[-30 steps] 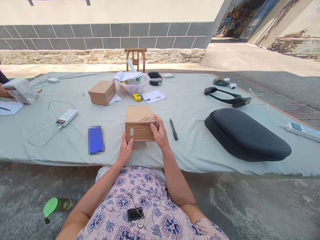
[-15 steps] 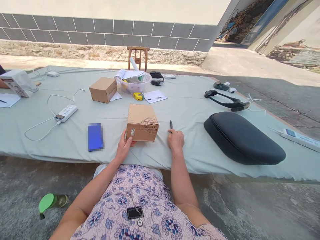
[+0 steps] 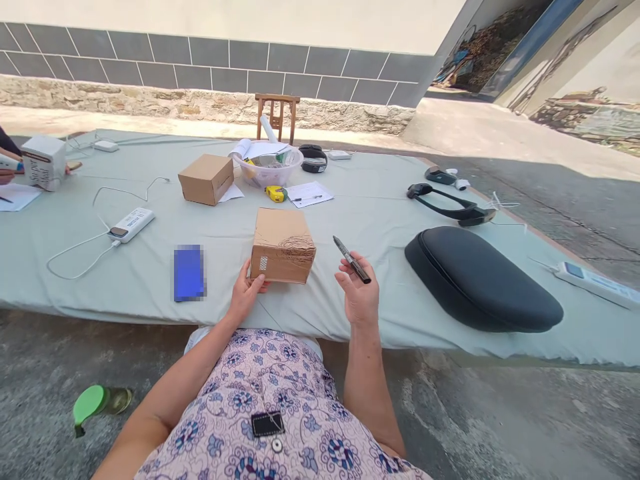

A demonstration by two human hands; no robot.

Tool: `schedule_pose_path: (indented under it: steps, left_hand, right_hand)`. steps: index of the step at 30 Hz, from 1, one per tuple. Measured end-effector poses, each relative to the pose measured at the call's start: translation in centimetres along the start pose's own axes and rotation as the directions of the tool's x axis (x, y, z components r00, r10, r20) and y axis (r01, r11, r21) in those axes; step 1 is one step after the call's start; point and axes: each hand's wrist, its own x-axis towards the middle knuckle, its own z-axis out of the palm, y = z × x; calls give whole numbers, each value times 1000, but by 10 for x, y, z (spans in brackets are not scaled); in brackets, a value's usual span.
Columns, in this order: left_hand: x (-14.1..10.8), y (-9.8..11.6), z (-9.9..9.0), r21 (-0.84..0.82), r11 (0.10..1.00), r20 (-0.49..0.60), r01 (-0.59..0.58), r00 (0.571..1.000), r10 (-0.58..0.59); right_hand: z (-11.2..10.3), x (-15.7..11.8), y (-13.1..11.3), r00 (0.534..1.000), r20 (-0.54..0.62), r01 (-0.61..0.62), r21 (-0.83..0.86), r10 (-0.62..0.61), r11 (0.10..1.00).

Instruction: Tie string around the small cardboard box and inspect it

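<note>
A brown cardboard box with dark scribbled lines on its top and right part stands near the table's front edge. My left hand grips its lower left corner, thumb on the front face and fingers partly hidden beneath. To the right of the box, my right hand is turned palm up and holds a black pen between thumb and fingers, its tip pointing up and left. The pen does not touch the box.
Left lie a blurred blue item and a white power strip. Behind are another box, a basket and a yellow tape measure. A black case sits right. A person's hand is at the far left beside a white box.
My right hand has lifted and turned palm up with the pen, which now shows at full length. At the far left, the white box has turned and shifted right.
</note>
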Motion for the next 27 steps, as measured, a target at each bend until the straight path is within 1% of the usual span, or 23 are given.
schedule_pose_path:
  steps: [1, 3, 4, 5, 7, 9, 12, 14, 15, 17, 18, 20, 21, 23, 25, 27]
  left_hand:
    - [0, 0, 0, 1, 1000, 8, -4, 1000, 4]
    - [1, -2, 0, -8, 1000, 22, -16, 1000, 16]
    - [1, -3, 0, -16, 1000, 28, -21, 999, 22]
    - [1, -5, 0, -25, 999, 33, -25, 999, 26]
    - [2, -7, 0, -38, 999, 35, -26, 999, 28]
    - [2, -8, 0, -43, 999, 33, -25, 999, 27]
    - [2, -8, 0, -42, 999, 23, -33, 999, 34]
    - [2, -7, 0, -39, 999, 13, -31, 999, 32]
    - [2, -6, 0, -34, 999, 6, -29, 1000, 29]
    - [3, -7, 0, -16, 1000, -9, -26, 1000, 26]
    - [3, -7, 0, -4, 1000, -14, -26, 1000, 26]
    - [2, -7, -1, 14, 1000, -21, -26, 999, 26]
    - [2, -7, -1, 16, 1000, -22, -23, 999, 23]
    - [2, -7, 0, 14, 1000, -29, -14, 999, 15]
    - [1, -7, 0, 14, 1000, -35, -10, 999, 10]
    - [1, -7, 0, 17, 1000, -37, -13, 999, 14]
  right_hand:
    - [3, -4, -8, 995, -64, 69, -28, -71, 997]
    - [11, -13, -22, 961, -174, 193, -134, -215, 972]
    - [15, -17, -27, 941, -194, 246, -178, -278, 953]
    - [19, -22, -31, 924, -187, 296, -200, -333, 934]
    - [27, -31, -35, 906, -107, 385, -198, -410, 902]
    - [35, -36, -37, 896, 18, 440, -178, -445, 880]
    - [42, -40, -37, 885, 173, 459, -168, -432, 872]
    - [43, -41, -36, 884, 222, 451, -170, -412, 876]
    - [43, -41, -35, 885, 226, 449, -179, -407, 876]
    - [39, -39, -34, 888, 189, 455, -220, -420, 863]
    - [37, -38, -34, 888, 146, 459, -254, -435, 851]
    - [31, -34, -35, 880, 17, 449, -354, -475, 820]
    - [28, -32, -37, 866, -54, 434, -413, -497, 801]
    - [25, -28, -42, 823, -165, 403, -506, -544, 763]
    - [26, -25, -46, 781, -208, 415, -533, -589, 737]
    - [30, -24, -48, 762, -183, 465, -514, -622, 721]
